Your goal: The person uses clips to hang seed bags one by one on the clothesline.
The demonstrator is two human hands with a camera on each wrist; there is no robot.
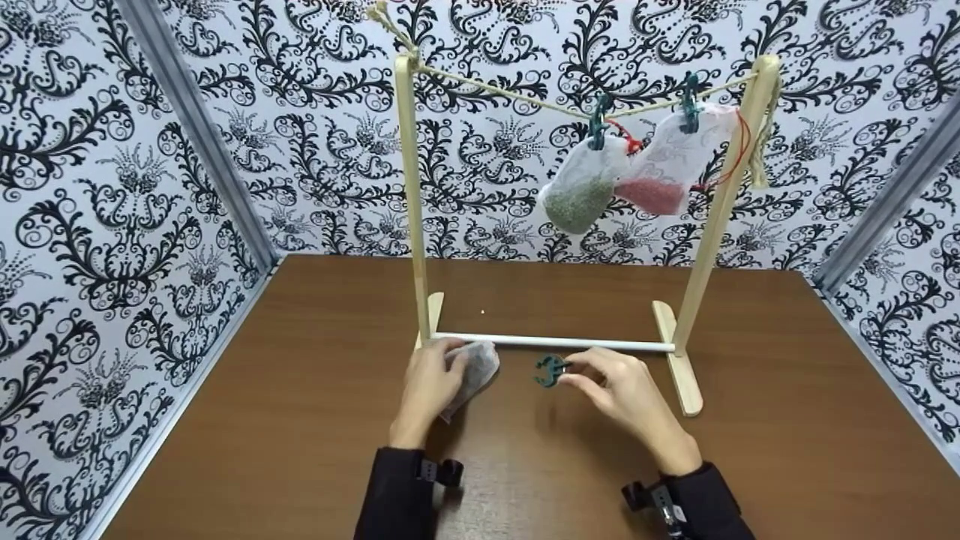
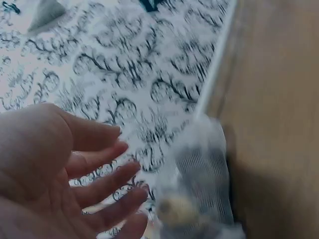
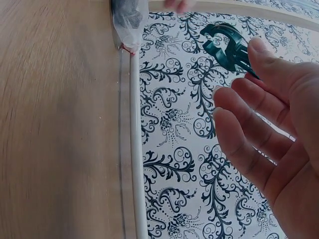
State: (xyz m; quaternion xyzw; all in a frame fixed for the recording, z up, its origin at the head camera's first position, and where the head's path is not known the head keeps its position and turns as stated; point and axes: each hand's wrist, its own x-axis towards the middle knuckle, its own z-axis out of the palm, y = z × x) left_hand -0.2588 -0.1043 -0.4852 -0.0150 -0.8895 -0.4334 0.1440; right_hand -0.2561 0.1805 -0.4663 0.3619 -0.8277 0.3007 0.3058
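Note:
A sheer white drawstring bag (image 1: 480, 367) with dark contents lies on the table, close in front of the rack's white bar. My left hand (image 1: 435, 382) is beside it, overlapping its edge in the head view. From the left wrist, the fingers (image 2: 112, 184) look spread and loosely bent, with a gap between them and the bag (image 2: 204, 169). Between thumb and fingers, my right hand (image 1: 619, 382) pinches a dark green clothes clip (image 1: 552, 370) over the table. In the right wrist view the ring-shaped jaws of the clip (image 3: 227, 47) point away from the hand.
A wooden rack (image 1: 415, 202) carries a sagging rope (image 1: 502, 91). Two green clips hold a bag with green filling (image 1: 581, 199) and one with red filling (image 1: 656, 193) towards its right side. Patterned walls (image 1: 330, 150) enclose the brown table (image 1: 300, 420).

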